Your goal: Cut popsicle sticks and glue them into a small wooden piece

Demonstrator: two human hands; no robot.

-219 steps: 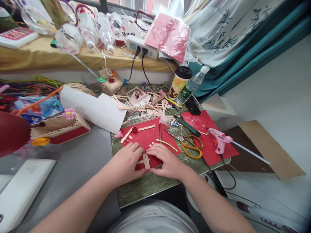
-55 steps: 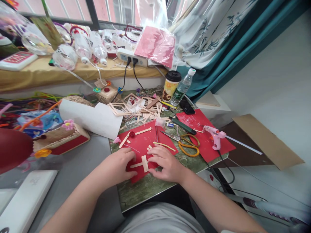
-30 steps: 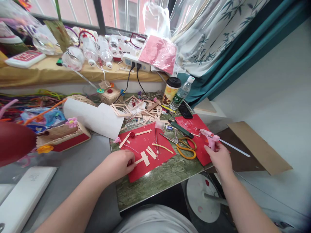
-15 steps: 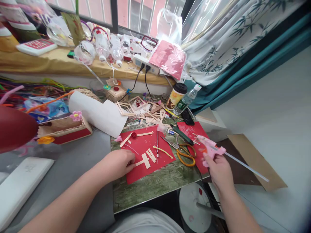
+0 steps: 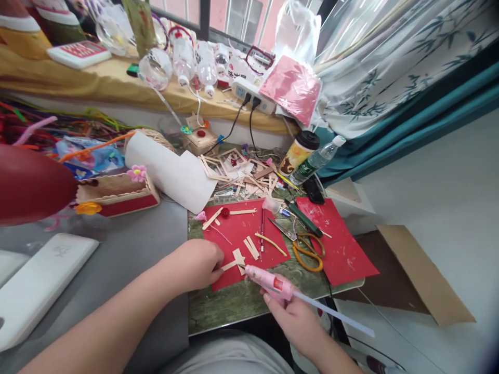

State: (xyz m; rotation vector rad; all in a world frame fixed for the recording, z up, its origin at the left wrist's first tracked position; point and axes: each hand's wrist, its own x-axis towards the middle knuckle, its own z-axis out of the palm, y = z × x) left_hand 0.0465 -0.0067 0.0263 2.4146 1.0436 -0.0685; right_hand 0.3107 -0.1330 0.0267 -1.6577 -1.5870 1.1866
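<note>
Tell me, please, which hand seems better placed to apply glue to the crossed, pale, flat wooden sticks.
The right hand, most likely: it holds the pink plastic glue gun, aimed at the crossed wooden sticks. The left hand is at one stick's end.

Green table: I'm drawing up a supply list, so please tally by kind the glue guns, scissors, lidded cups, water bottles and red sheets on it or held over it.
Glue gun, in the right hand: 1
Scissors: 1 pair
Lidded cup: 1
Water bottle: 1
Red sheets: 2
Total: 6
</note>
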